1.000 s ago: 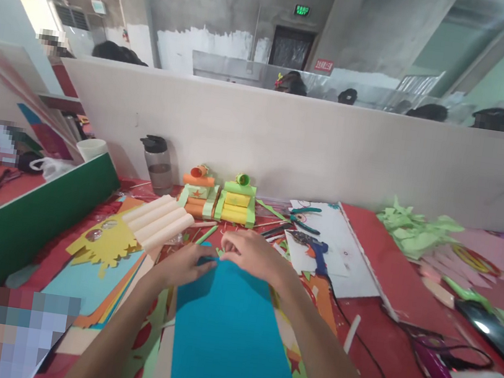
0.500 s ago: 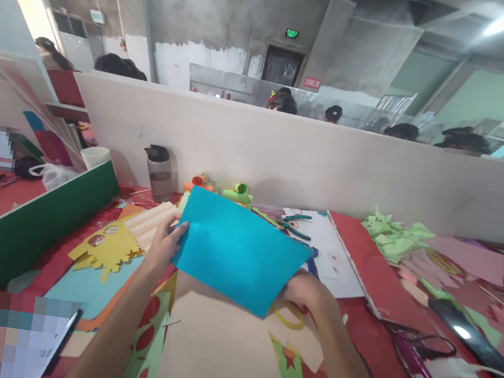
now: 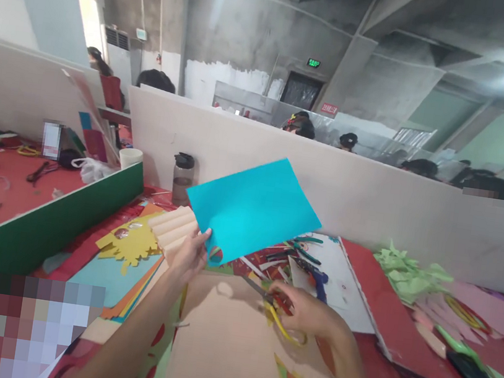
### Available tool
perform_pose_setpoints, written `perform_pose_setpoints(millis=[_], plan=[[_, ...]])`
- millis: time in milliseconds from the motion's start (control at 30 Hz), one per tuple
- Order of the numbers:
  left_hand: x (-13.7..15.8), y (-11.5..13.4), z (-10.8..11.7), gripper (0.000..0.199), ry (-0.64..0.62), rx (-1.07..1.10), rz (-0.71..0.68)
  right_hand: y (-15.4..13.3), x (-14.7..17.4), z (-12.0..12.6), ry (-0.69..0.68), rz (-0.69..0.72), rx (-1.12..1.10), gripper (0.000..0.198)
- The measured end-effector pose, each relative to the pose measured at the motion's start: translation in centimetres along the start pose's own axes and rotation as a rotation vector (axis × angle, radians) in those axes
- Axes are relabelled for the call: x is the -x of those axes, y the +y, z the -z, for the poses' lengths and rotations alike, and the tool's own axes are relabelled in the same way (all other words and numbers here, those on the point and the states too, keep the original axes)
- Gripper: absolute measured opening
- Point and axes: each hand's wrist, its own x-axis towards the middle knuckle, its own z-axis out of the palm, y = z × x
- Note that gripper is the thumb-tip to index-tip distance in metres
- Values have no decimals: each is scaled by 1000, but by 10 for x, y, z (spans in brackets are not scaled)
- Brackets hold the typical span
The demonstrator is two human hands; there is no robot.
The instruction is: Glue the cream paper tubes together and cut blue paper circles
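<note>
My left hand (image 3: 191,255) is closed on the lower left corner of a blue sheet of paper (image 3: 256,205), which is held up tilted. A small oval hole shows in the sheet near my fingers. My right hand (image 3: 304,312) grips yellow-handled scissors (image 3: 279,323) low over the table, their blades pointing left toward the sheet without touching it. Beneath both hands lies a large beige sheet (image 3: 229,348).
Yellow cut paper (image 3: 132,241) and beige paper rolls (image 3: 174,228) lie left, near a water bottle (image 3: 182,179). Pliers (image 3: 307,247) and a blue glue gun (image 3: 319,277) lie at right, with green scraps (image 3: 410,267) beyond. A green divider (image 3: 55,218) stands left; a white partition (image 3: 327,187) runs behind.
My right hand has come off the blue sheet and now shows the scissors in it. The sheet has turned, its right side rising. The view has shifted left and up.
</note>
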Motion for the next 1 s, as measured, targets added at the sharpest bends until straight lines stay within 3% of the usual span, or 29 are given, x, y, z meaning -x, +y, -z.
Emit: perform_pose_setpoints(millis=[133,233,300,433,533,667,733,900,1000], plan=[[-1,-5,-7,34,-10,109,-157,-17,-4,-10,-61,104,-436,33],[1,-9,-10,35,14,94,-219,-25,-20,-36,28,114,-754,43],[4,-12,-13,37,49,49,-245,-31,-38,-53,100,138,-846,54],[11,-17,-18,45,88,-4,-217,-49,-76,-66,407,127,-805,56],[15,-19,-22,50,57,-66,-188,-59,-94,-56,628,100,-728,44],[17,-22,-19,60,-53,-183,-148,-60,-95,-33,779,86,-531,24],[17,-24,-11,58,-33,-279,-138,-56,-92,-23,802,151,-415,20],[14,-29,10,40,185,-702,-77,-39,-96,-11,716,239,-312,17],[7,-33,12,32,156,-750,-19,-30,-104,-11,710,180,-346,18]])
